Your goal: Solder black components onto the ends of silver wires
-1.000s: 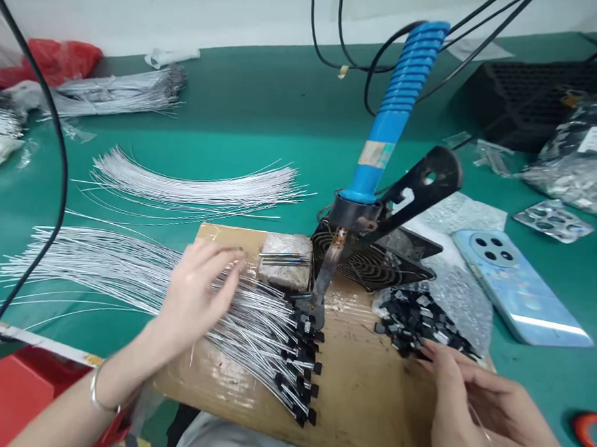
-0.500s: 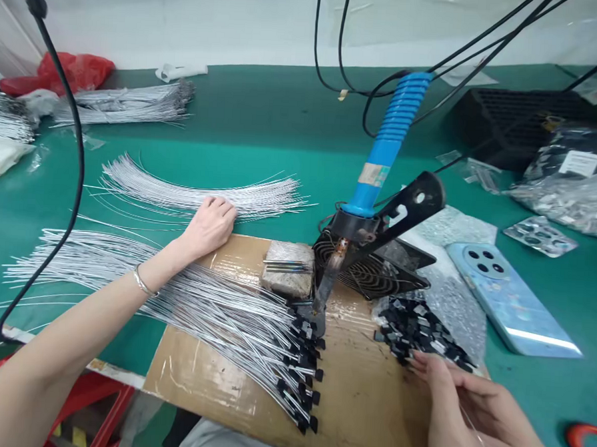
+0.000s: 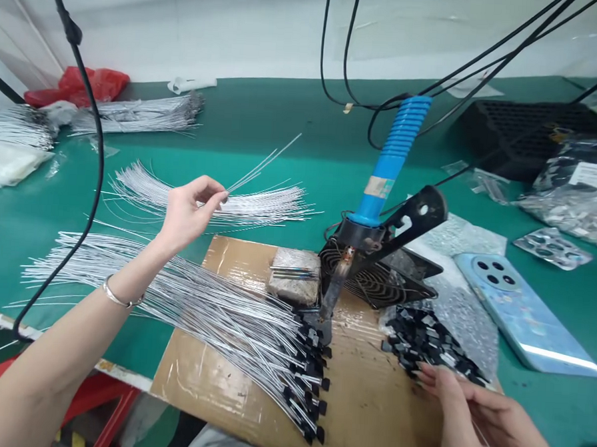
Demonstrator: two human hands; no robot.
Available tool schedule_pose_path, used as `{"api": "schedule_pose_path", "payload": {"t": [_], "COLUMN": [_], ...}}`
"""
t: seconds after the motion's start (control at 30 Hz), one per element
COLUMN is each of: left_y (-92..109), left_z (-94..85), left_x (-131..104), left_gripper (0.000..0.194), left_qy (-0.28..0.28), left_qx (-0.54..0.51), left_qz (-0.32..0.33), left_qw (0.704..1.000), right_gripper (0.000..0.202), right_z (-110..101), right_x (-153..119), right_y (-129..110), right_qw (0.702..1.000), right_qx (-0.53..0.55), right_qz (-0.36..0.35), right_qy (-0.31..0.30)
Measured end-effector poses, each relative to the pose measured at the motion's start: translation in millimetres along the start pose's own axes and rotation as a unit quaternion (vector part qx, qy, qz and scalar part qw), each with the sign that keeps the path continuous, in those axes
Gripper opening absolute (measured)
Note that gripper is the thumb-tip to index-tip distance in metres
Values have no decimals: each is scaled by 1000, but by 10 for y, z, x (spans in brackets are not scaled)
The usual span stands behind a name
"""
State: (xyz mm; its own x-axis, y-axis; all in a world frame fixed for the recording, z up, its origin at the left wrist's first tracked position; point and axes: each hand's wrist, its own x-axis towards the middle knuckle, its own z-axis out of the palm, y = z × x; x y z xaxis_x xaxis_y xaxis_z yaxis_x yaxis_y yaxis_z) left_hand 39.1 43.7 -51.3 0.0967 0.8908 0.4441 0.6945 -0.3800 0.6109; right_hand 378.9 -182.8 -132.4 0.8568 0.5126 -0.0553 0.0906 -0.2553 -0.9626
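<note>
My left hand (image 3: 194, 208) is raised over the back bundle of white wires (image 3: 264, 205), pinching a few white wires (image 3: 256, 169) that point up and to the right. With fingertips pressed together, my right hand (image 3: 483, 413) is beside a heap of small black connectors (image 3: 430, 340). A thin strand that looks like solder wire (image 3: 487, 443) crosses its palm; whether the fingertips also hold a connector is hidden. Between the hands lies a front bundle of white wires (image 3: 214, 306) with black connectors on the right ends. A blue-handled soldering iron (image 3: 389, 161) slants tip-down in its stand.
A cardboard sheet (image 3: 364, 400) covers the table's front. A grey block (image 3: 294, 277) bearing thin rods and a black fan (image 3: 375, 281) stand by the iron. A blue phone (image 3: 529, 312) lies right. A black cable (image 3: 98, 166) hangs at the left; more bundles (image 3: 139, 115) lie behind.
My left hand has risen from the back bundle, now with a few white wires pinched in it. My right hand remains beside the black connectors. The view has shifted slightly.
</note>
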Motion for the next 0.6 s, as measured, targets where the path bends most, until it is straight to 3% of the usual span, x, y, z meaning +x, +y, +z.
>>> {"api": "schedule_pose_path", "payload": {"t": [0.07, 0.23, 0.5, 0.6], "left_y": [82, 199, 51, 174], "left_z": [-105, -267, -61, -150], "left_x": [18, 61, 115, 99], "left_gripper": [12, 9, 10, 11], "left_qy": [30, 123, 125, 136], "left_qx": [-27, -86, -101, -101], "left_qz": [-9, -29, -58, -54], "left_qw": [999, 988, 985, 984], "right_gripper": [43, 44, 46, 40], "right_z": [24, 34, 18, -20], "right_x": [-13, -20, -23, 25], "right_y": [-93, -120, -26, 49], "right_qw": [1000, 1000, 1000, 999], "right_qx": [1, -6, 0, 13], "right_qz": [25, 6, 8, -41], "right_qy": [6, 2, -16, -21]}}
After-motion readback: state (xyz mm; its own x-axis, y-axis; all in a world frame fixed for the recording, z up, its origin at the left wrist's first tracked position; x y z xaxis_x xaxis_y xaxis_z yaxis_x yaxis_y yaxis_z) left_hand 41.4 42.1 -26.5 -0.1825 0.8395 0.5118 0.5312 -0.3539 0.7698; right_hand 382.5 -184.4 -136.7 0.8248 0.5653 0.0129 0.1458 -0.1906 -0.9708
